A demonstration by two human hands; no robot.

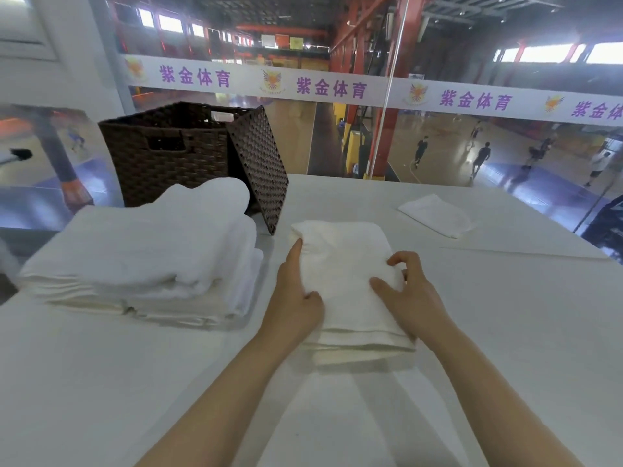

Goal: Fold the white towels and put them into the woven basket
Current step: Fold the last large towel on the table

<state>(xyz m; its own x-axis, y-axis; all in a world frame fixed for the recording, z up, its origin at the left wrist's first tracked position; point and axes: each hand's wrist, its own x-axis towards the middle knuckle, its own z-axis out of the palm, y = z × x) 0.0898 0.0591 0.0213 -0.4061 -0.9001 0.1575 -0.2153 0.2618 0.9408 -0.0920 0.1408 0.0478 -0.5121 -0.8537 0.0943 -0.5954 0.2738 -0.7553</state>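
A folded white towel (344, 264) lies on the white table (505, 332) right in front of me. My left hand (295, 298) grips its left edge, thumb on top. My right hand (409, 291) rests on its right side, fingers curled into the cloth. A stack of folded white towels (141, 261) sits to the left. Behind that stack stands the dark brown woven basket (168, 153), open at the top. Its woven lid (259, 170) leans against the basket's right side.
A small folded white cloth (438, 214) lies at the far right of the table. Beyond the table's far edge a glass wall overlooks a sports hall with people on the court below.
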